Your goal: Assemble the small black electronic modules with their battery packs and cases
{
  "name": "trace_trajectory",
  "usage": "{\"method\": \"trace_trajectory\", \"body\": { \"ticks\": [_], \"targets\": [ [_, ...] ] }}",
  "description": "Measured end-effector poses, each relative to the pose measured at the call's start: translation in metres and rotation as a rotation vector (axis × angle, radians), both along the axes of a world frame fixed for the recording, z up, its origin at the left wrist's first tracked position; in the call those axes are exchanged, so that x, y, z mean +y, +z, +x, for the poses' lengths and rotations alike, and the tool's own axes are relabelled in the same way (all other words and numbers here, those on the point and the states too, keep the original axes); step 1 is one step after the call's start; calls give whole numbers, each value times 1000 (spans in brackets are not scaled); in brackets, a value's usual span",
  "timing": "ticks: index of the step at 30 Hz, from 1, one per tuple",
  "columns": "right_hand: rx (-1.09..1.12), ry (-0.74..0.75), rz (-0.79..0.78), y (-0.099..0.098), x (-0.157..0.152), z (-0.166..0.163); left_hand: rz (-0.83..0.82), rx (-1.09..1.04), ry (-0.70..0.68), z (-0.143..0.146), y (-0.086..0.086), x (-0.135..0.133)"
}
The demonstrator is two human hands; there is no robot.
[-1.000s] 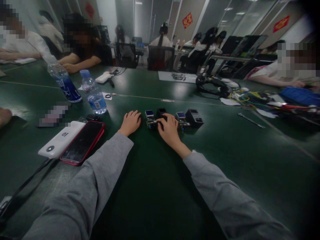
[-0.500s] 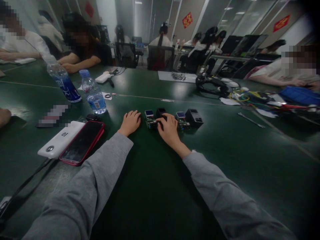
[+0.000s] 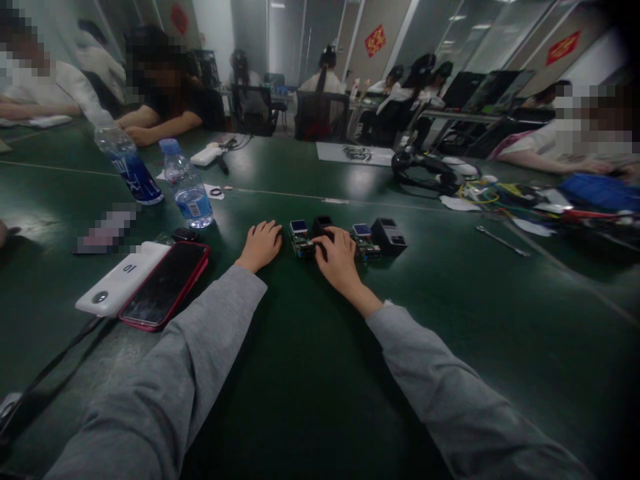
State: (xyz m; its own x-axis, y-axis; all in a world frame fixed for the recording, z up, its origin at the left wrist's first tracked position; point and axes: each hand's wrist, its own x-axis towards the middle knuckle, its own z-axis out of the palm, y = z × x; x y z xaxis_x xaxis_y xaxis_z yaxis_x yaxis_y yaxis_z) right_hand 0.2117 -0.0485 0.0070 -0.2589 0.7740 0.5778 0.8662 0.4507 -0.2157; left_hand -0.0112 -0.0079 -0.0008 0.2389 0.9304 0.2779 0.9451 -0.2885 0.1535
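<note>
Curls the fingers of the right hand [image 3: 339,259] between two circuit boards [image 3: 303,251] on the counter [image 3: 310,353], hiding any contact; cannot tell whether gripping. Partly covers one of two black boxes [image 3: 390,236]. Rests the left hand [image 3: 261,247], loosely spread, near the left board.

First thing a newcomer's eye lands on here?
Probably the two bare hands mid-table: the right hand between two small circuit boards with black boxes close by, the left hand flat on the table just left of them. Next, the red-edged phone at left, with two bottles beyond it, and the cable tangle at far right.
</note>
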Motion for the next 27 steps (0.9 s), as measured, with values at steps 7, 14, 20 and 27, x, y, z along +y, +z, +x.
{"method": "trace_trajectory", "body": {
  "ticks": [7,14,20,27],
  "targets": [
    [-8,5,-19,3,-2,0,-14,-6,-8,-1,-1,2],
    [-4,9,-21,2,-2,2,-23,7,-4,-1,1,1],
    [1,13,-44,4,-3,2,-40,-9,-4,-1,0,2],
    [47,24,-20,2,-1,13,-33,-5,-3,0,0,3]
  ]
}}
